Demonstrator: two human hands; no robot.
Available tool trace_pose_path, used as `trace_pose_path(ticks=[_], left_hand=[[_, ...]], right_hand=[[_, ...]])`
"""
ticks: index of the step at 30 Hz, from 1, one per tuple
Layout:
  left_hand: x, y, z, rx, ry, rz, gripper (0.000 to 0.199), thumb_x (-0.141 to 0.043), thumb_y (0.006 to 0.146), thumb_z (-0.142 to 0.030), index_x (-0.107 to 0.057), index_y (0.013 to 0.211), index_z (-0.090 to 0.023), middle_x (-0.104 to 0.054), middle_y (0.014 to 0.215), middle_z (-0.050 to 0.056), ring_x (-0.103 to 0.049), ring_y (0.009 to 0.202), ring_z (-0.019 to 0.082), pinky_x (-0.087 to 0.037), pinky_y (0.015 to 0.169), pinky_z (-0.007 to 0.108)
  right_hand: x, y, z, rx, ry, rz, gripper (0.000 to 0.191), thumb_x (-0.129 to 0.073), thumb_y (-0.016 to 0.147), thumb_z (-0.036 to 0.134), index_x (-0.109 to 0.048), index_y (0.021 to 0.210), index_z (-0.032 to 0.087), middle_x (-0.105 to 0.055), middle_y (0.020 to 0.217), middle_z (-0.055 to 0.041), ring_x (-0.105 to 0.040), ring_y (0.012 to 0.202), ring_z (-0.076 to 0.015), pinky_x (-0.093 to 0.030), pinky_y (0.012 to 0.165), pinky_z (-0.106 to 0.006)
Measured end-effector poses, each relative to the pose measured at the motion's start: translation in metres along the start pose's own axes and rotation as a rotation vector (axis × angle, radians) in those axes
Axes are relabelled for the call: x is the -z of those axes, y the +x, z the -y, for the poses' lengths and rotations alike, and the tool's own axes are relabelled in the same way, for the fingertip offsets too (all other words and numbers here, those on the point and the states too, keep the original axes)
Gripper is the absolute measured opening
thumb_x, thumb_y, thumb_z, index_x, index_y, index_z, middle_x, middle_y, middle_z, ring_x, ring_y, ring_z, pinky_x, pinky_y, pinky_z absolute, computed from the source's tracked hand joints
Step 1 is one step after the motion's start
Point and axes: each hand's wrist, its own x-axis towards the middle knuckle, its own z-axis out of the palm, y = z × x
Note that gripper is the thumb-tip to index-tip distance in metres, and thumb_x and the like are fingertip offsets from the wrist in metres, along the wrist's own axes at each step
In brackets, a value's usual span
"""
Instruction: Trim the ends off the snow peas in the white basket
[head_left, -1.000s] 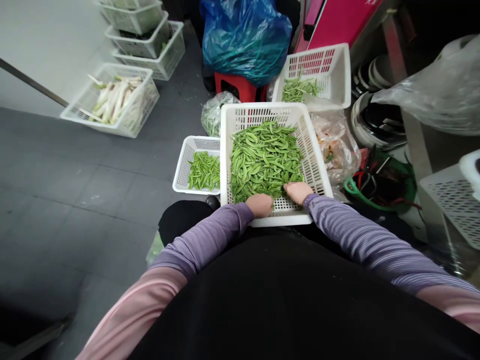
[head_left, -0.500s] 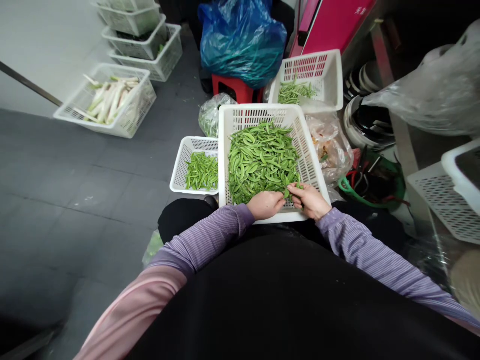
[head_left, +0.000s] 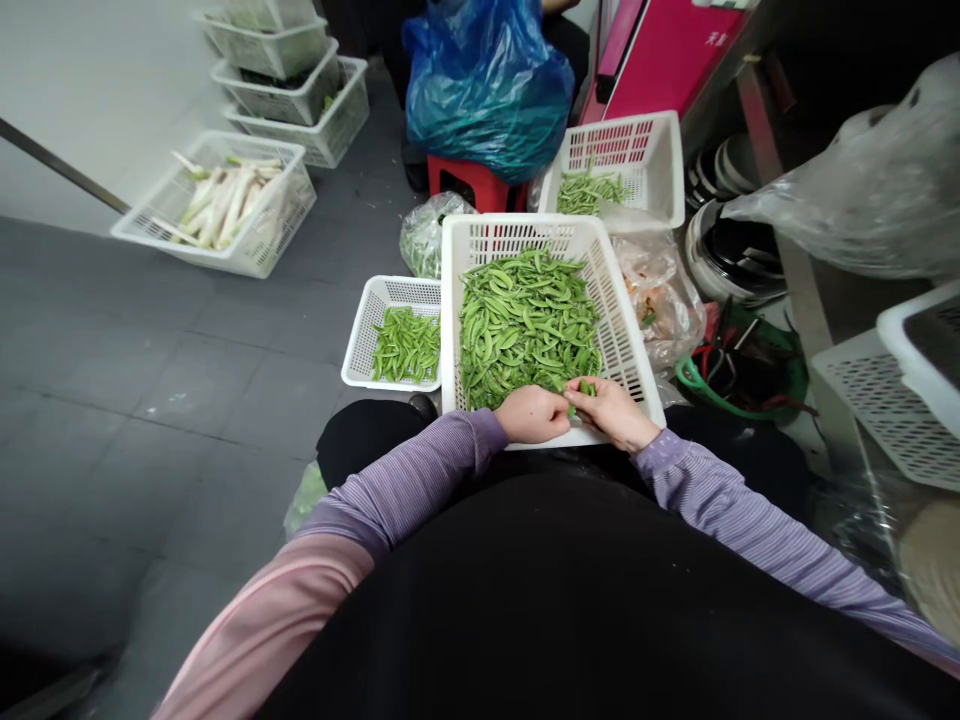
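Left hand, right hand over plastic basket; grey floor tiles beside.

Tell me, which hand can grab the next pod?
Probably the left hand: it looks free on the white plastic basket's rim, beside the green pea pods, while the right hand pinches one pod.

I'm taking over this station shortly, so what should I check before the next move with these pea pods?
1. Right hand pinching a pea pod: ok.
2. Left hand also gripping that pod: cannot tell, the fingers hide it.
3. Pile of pods within the large white plastic basket: ok.
4. Smaller batch of pods inside the small white basket: ok.
5. Far batch of pods inside the far white basket: ok.
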Motion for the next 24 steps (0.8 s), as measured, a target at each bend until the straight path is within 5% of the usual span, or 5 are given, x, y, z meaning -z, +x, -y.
trace_pose_path(ticks=[4, 6, 10, 13, 24], left_hand=[[0.01, 0.002, 0.021, 0.375, 0.048, -0.093, 0.029, -0.037, 0.079, -0.025, -0.064, 0.078, -0.015, -0.065, 0.076, 0.008, -0.06, 0.072, 0.018, -0.045, 0.064, 0.027], [0.013, 0.001, 0.027, 0.452, 0.078, -0.108, 0.029, -0.036, 0.079, -0.022, -0.064, 0.087, -0.014, -0.065, 0.083, 0.009, -0.06, 0.076, 0.018, -0.045, 0.067, 0.027], [0.008, -0.005, 0.015, 0.206, 0.102, -0.125, 0.039, -0.039, 0.08, -0.02, -0.048, 0.118, -0.019, -0.055, 0.11, 0.008, -0.06, 0.082, 0.015, -0.046, 0.068, 0.024], [0.002, -0.007, 0.003, -0.005, 0.153, -0.032, 0.034, -0.034, 0.085, -0.025, -0.048, 0.116, -0.019, -0.057, 0.102, 0.007, -0.059, 0.082, 0.016, -0.046, 0.066, 0.025], [0.006, -0.003, 0.005, -0.149, 0.213, 0.1, 0.032, -0.028, 0.088, -0.026, -0.057, 0.093, -0.013, -0.059, 0.09, 0.009, -0.058, 0.075, 0.015, -0.045, 0.062, 0.024]], right_hand=[[0.017, -0.006, 0.004, -0.071, 0.057, 0.167, 0.041, -0.071, 0.056, 0.033, -0.054, 0.088, 0.013, -0.04, 0.048, 0.0082, -0.024, 0.037, -0.0029, -0.017, 0.035, -0.02], [0.024, -0.009, 0.006, -0.088, 0.053, 0.196, 0.047, -0.07, 0.058, 0.031, -0.054, 0.098, 0.012, -0.046, 0.053, 0.0053, -0.025, 0.037, -0.0027, -0.015, 0.036, -0.02], [0.031, -0.011, 0.005, -0.126, 0.091, 0.234, 0.051, -0.07, 0.059, 0.029, -0.054, 0.104, 0.011, -0.048, 0.055, 0.0041, -0.024, 0.038, -0.0023, -0.014, 0.035, -0.019], [0.031, -0.009, 0.001, -0.177, 0.166, 0.286, 0.05, -0.073, 0.056, 0.029, -0.056, 0.1, 0.012, -0.048, 0.056, 0.0039, -0.025, 0.039, -0.002, -0.013, 0.035, -0.018], [0.046, 0.005, 0.001, -0.226, 0.115, 0.426, 0.039, -0.069, 0.06, 0.029, -0.062, 0.094, 0.012, -0.05, 0.058, 0.0017, -0.027, 0.038, -0.0023, -0.012, 0.035, -0.019]])
